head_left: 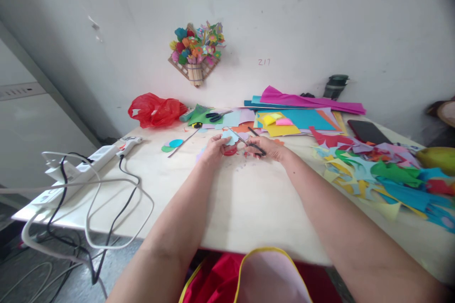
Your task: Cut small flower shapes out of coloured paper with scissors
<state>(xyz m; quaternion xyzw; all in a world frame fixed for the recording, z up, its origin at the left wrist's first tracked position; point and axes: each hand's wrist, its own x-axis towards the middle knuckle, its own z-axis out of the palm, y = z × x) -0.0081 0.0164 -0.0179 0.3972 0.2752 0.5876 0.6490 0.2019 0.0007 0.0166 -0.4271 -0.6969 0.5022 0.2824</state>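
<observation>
"Condition of the hands?"
"Left hand (215, 150) pinches light-blue scalloped paper (231, 138); right hand (268, 147) grips black-handled scissors (245, 142), blades close by the paper. Whether they touch it, I cannot tell."
"Progress?"
"Partial, in my judgement. The held piece's edge is lobed; leftward on the tabletop (256, 218), a blue paper disc (176, 143) and green paper disc (166, 149) appear unscalloped. Heaped paper offcuts (394, 173) at far right suggest considerable cutting done."

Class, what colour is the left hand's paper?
The paper is pale blue, seen best in the head view.
</observation>
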